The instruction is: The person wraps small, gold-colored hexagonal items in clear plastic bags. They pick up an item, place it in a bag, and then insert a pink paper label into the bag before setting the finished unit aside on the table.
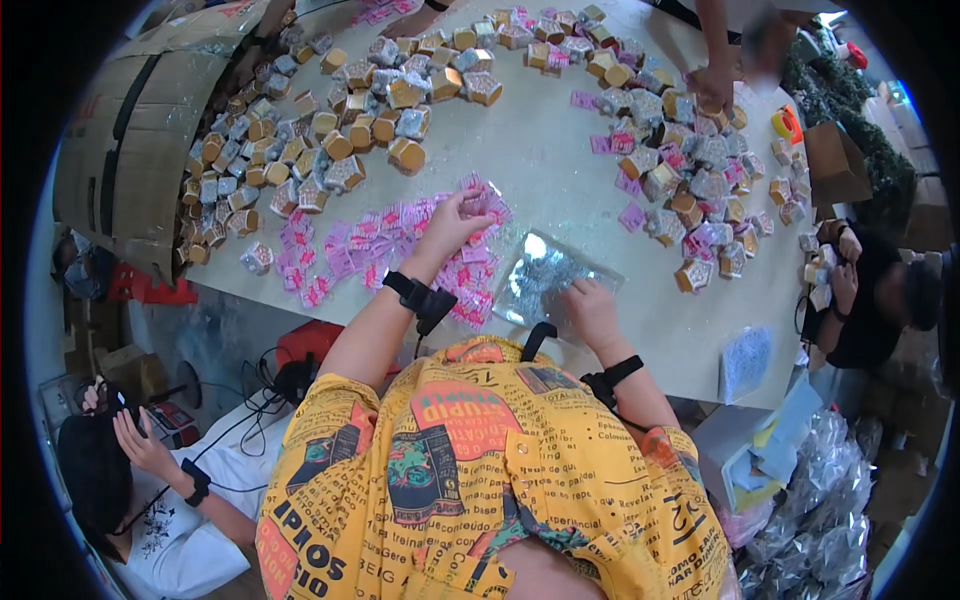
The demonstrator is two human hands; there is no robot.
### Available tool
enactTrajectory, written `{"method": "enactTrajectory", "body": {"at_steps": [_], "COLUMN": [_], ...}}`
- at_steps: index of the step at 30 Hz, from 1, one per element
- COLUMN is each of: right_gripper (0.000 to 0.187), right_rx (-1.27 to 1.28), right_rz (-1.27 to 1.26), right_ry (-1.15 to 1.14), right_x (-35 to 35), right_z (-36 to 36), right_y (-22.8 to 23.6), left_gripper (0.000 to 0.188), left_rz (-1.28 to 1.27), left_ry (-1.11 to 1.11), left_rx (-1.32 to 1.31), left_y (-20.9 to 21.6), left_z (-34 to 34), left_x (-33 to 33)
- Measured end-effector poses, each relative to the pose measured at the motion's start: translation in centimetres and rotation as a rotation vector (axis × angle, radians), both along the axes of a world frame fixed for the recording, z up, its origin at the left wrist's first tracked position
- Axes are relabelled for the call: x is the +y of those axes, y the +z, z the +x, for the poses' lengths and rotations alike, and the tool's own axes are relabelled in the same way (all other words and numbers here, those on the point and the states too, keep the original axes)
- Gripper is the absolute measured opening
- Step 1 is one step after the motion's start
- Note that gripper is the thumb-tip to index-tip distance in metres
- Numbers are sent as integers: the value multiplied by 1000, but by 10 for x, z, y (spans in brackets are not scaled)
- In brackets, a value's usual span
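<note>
My left hand (460,222) is over the right end of a spread of small pink printed packets (395,232). Its thumb and fingers are drawn together, and what lies between them is too small to make out. My right hand (592,308) rests at the right side of a flat clear plastic bag (517,285) with a silvery, glittering content. Its fingers are bent in toward that bag, and their tips are partly hidden.
Many gold-and-clear faceted jars (405,155) crowd the table's far left, more jars (690,205) the right. A cardboard box (135,130) lies at the left edge. An orange tape roll (787,124) and a bluish-white packet (746,362) lie right. Other people work around the table.
</note>
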State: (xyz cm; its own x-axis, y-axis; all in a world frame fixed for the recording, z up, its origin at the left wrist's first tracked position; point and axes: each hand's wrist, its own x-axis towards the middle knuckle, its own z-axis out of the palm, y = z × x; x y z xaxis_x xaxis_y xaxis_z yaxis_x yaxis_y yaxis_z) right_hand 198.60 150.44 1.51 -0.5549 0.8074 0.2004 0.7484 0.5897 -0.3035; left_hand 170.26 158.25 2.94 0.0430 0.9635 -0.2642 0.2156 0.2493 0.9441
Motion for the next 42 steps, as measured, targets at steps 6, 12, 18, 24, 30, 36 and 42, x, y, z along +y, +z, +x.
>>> {"method": "enactTrajectory", "body": {"at_steps": [6, 12, 18, 24, 30, 36, 42], "right_gripper": [8, 7, 9, 6, 5, 4, 7], "right_rx": [137, 130, 292, 632, 889, 1234, 1154], "right_rz": [65, 53, -82, -226, -341, -502, -481], "right_ry": [-53, -74, -283, -402, -433, -414, -363], "right_x": [-8, -13, -14, -12, -11, -7, 3], "right_z": [7, 20, 25, 25, 27, 15, -4], "right_y": [17, 10, 12, 34, 43, 78, 76], "left_gripper": [55, 52, 33, 27, 23, 26, 37], "left_rz": [-181, -330, -341, -371, -410, -423, -405], "left_ry": [57, 73, -17, -21, -72, -156, -243], "left_rx": [-253, -394, -442, -586, -683, -786, -731], "left_y": [4, 21, 30, 44, 53, 61, 81], "left_z": [11, 32, 42, 58, 70, 79, 92], "left_x": [-16, -23, -25, -32, -37, -39, -46]}}
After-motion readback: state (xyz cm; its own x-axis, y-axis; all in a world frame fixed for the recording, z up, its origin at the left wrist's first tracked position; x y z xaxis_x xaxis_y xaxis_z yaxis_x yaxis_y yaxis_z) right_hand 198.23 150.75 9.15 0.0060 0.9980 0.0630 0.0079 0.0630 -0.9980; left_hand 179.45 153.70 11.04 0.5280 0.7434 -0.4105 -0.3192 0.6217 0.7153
